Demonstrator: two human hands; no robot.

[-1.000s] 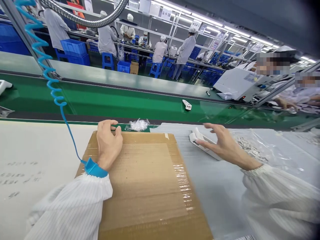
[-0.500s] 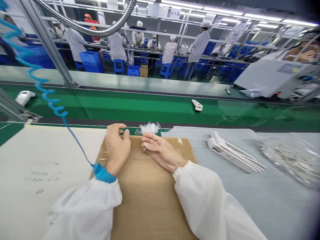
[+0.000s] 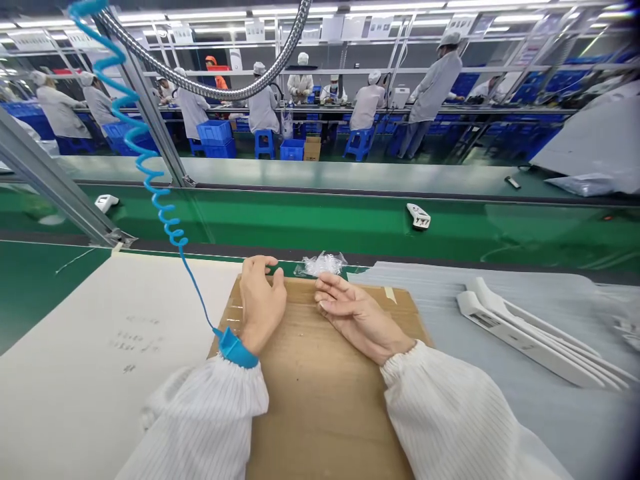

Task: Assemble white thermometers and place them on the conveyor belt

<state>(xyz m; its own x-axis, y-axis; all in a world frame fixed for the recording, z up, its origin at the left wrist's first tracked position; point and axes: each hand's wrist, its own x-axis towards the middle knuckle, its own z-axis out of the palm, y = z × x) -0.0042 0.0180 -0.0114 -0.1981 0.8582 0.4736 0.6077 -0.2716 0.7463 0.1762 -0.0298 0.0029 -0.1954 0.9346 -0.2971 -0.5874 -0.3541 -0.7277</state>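
Observation:
A flat brown cardboard sheet (image 3: 320,413) lies in front of me, under both hands. My left hand (image 3: 263,293) is over its far left part, fingers loosely curved and thumb apart, with nothing seen in it. It wears a blue wrist strap (image 3: 235,348) joined to a coiled blue cord (image 3: 145,157). Over the far right part, my right hand (image 3: 355,313) is turned partly palm up. Its fingers are loosely stretched, and nothing shows in them. Just beyond those fingertips sits a small clear plastic bag (image 3: 323,264) of small clear pieces.
White plastic parts (image 3: 530,340) lie on grey foam sheeting (image 3: 480,413) at right. A marked white sheet (image 3: 175,300) covers the left. On the green conveyor (image 3: 310,223) are a white device (image 3: 419,217) and another (image 3: 106,203). A metal post (image 3: 150,107) stands at left; people work beyond.
The view has swung left, so everything sits further right in the picture. Both hands keep nearly the same pose over the cardboard. Nothing has been picked up or put down.

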